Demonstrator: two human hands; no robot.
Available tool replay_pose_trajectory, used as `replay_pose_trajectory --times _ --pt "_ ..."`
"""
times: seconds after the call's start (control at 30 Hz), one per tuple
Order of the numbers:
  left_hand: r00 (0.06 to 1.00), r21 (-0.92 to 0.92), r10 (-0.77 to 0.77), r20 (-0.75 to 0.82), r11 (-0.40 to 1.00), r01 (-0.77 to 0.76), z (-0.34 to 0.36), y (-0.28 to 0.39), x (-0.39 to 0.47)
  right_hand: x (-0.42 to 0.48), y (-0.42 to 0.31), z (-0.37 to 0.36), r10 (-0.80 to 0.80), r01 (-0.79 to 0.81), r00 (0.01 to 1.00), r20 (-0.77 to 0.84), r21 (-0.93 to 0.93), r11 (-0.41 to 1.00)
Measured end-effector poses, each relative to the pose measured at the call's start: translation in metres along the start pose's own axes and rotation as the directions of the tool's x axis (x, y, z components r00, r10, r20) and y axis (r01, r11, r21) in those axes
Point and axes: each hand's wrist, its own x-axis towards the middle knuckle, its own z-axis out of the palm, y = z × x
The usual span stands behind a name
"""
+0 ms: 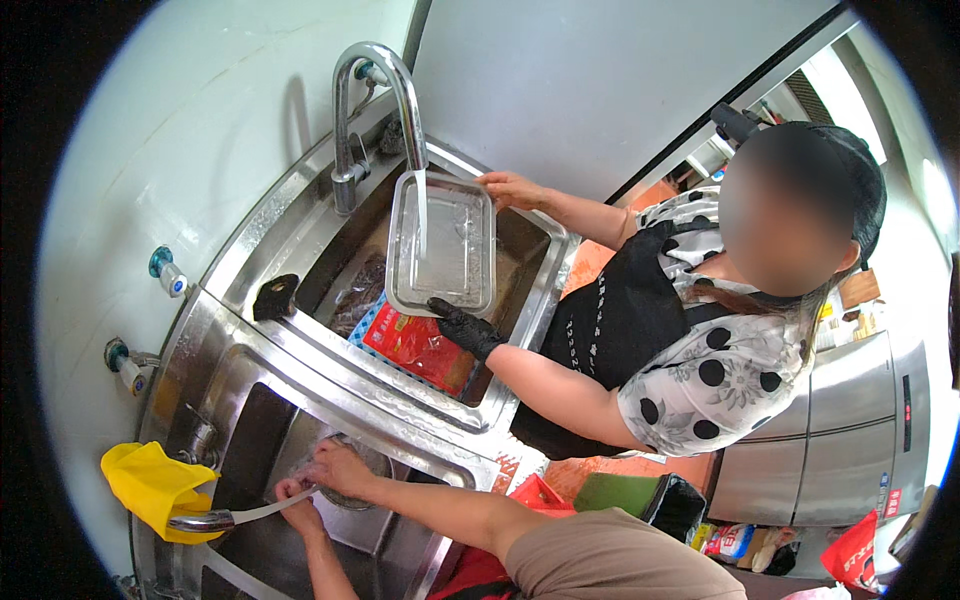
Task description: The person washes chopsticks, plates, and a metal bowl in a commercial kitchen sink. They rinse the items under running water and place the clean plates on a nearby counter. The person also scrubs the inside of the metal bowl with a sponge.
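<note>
In the near steel sink, my right hand and my left hand are close together under a stream of water from a chrome faucet. Something shiny and translucent shows at my fingers; whether it is a held thing or splashing water, I cannot tell. Beneath my right hand is a round metal drain or strainer, partly hidden. A yellow cloth hangs over the faucet.
At the far sink, a co-worker, one hand black-gloved, holds a clear plastic tray under running water from a gooseneck faucet. A red package lies in that sink. A dark object sits on the rim.
</note>
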Motion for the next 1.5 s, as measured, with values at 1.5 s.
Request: replay_pose_trajectory --times 1.5 --pt "0.828 0.865 -0.543 0.144 0.475 0.161 -0.042 -0.061 -0.022 0.019 -0.046 -0.002 0.395 -0.191 0.657 0.642 -0.365 0.911"
